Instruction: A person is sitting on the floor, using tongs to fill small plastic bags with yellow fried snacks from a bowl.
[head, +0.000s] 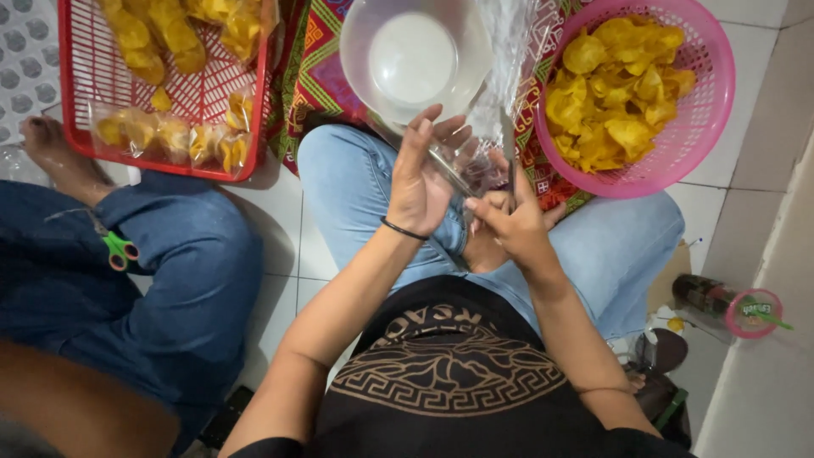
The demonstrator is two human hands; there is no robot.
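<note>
I sit cross-legged on the floor, with both hands over my lap. My left hand [418, 178], which has a black band on the wrist, holds one side of a clear plastic bag [498, 93], fingers pointing up. My right hand [511, 222] pinches the bag's other side just to the right. The bag's thin film rises between the hands toward a clear plastic bowl [414, 58] that stands in front of my knees. A round pink basket [708, 110] of yellow chips [615, 93] is at the right, within reach of my right hand.
A red mesh tray [80, 127] at the upper left holds packed bags of yellow chips [170, 136]. Another person in jeans [170, 280] sits at my left with green-handled scissors [119, 249] on the leg. A patterned cloth [309, 76] lies under the bowl. A pink-lidded container [750, 312] lies at right.
</note>
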